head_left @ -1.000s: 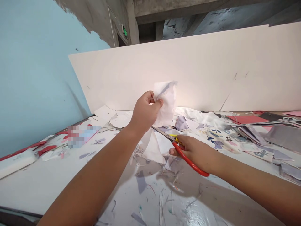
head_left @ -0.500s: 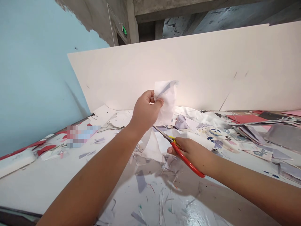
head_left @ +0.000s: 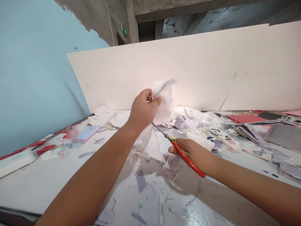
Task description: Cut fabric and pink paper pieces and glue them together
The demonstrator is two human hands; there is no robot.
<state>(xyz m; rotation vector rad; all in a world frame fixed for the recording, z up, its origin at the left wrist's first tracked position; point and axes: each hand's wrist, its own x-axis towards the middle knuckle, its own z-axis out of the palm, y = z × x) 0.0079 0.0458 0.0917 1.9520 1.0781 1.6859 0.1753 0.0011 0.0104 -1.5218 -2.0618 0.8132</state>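
While one thin white piece [head_left: 164,97] is hanging up in the air, the left hand [head_left: 141,111] is pinching it tight, thumb and curled fingers closing on its left edge. Just below those fingers, one pair of red scissors [head_left: 185,158] is pointing its blades up at the piece's lower part. The right hand [head_left: 197,153] is gripping the red handles, fingers wrapped shut around them. Under both hands, many small cut scraps [head_left: 152,147] are lying on the white table [head_left: 47,182]. Behind the fingers, one big white board [head_left: 211,69] is standing.
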